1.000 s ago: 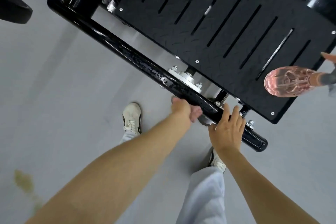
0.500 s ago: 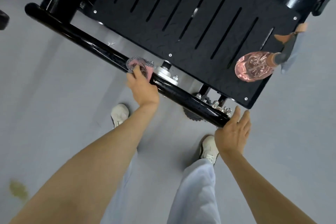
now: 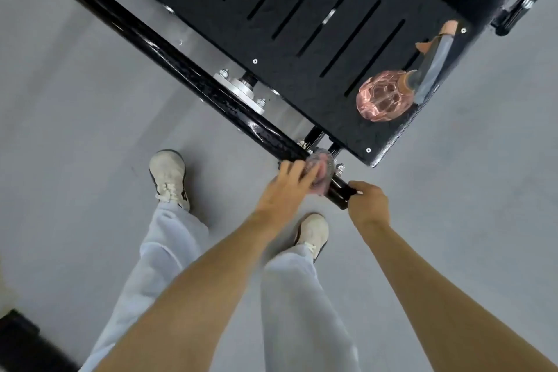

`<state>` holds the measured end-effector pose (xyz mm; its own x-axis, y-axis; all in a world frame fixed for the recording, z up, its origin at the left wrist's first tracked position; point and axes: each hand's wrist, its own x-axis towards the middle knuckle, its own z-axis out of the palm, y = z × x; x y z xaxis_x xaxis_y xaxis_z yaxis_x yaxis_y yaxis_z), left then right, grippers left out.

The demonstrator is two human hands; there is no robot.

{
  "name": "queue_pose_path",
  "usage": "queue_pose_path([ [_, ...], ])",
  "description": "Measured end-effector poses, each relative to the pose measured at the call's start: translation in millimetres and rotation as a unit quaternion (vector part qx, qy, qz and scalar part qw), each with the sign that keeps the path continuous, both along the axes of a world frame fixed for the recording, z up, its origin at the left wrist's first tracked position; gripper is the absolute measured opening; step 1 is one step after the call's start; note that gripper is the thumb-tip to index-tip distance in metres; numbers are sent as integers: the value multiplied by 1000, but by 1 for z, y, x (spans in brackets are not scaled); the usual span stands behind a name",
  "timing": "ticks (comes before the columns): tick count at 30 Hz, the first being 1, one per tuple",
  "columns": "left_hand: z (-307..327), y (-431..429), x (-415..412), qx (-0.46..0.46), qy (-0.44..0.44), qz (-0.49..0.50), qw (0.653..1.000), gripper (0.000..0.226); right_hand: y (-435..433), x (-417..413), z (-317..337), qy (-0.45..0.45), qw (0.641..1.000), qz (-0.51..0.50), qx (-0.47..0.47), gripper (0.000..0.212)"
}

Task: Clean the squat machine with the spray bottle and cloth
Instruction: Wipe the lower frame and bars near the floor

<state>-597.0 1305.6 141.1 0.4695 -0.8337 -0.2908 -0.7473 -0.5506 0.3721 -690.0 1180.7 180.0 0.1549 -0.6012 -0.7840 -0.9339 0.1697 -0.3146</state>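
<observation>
The squat machine's black slotted footplate (image 3: 302, 24) fills the top of the head view, with a glossy black round bar (image 3: 187, 69) running along its near edge. My left hand (image 3: 283, 187) holds a pink and grey cloth (image 3: 323, 169) against the bar close to its right end. My right hand (image 3: 367, 202) is curled around the bar's end cap. A pink translucent spray bottle (image 3: 383, 96) with a grey and orange trigger head lies on the footplate's right corner, away from both hands.
Grey floor (image 3: 75, 130) surrounds the machine. My two feet in pale shoes (image 3: 169, 175) stand just in front of the bar. A metal flange with bolts (image 3: 241, 90) sits behind the bar. Dark machine parts (image 3: 513, 9) lie at the upper right, and a dark object (image 3: 18, 341) at the lower left.
My left hand has slid the cloth along the bar from its middle to the right end. My right hand has gone from open beside the bar's end to curled around it.
</observation>
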Motion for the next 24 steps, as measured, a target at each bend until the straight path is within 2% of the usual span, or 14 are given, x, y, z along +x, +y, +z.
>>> queue_pose_path([
  [3, -14, 18, 59, -6, -16, 172, 985, 81, -7, -4, -4, -18, 1000, 0, 13, 49],
  [6, -16, 9, 94, -90, -24, 389, 917, 73, -12, -10, -11, -29, 999, -22, 36, 50],
  [8, -26, -7, 97, -99, 44, 528, 842, 71, -14, -13, -16, -33, 997, -54, 48, 51],
  [11, -50, -25, 79, -107, 204, 698, 678, 56, -13, -18, -22, -56, 987, -136, 70, 53],
  [12, -51, -29, 62, -99, 253, 705, 655, 48, -13, -20, -22, -60, 983, -157, 77, 54],
  [14, -46, -34, 18, -84, 323, 672, 661, 39, -14, -21, -23, -62, 977, -181, 91, 56],
  [15, -41, -37, -4, -97, 355, 663, 652, 39, -15, -23, -24, -66, 974, -190, 100, 57],
  [18, -25, -49, -53, -123, 413, 653, 623, 61, -18, -27, -17, -81, 964, -216, 135, 58],
  [19, -19, -53, -62, -119, 429, 662, 603, 56, -19, -29, -16, -89, 960, -225, 142, 57],
  [21, -8, -62, -77, -77, 479, 669, 563, 28, -20, -35, -12, -107, 953, -241, 152, 54],
  [24, 5, -69, -89, -9, 520, 647, 558, 34, -20, -40, -6, -119, 954, -238, 140, 54],
])
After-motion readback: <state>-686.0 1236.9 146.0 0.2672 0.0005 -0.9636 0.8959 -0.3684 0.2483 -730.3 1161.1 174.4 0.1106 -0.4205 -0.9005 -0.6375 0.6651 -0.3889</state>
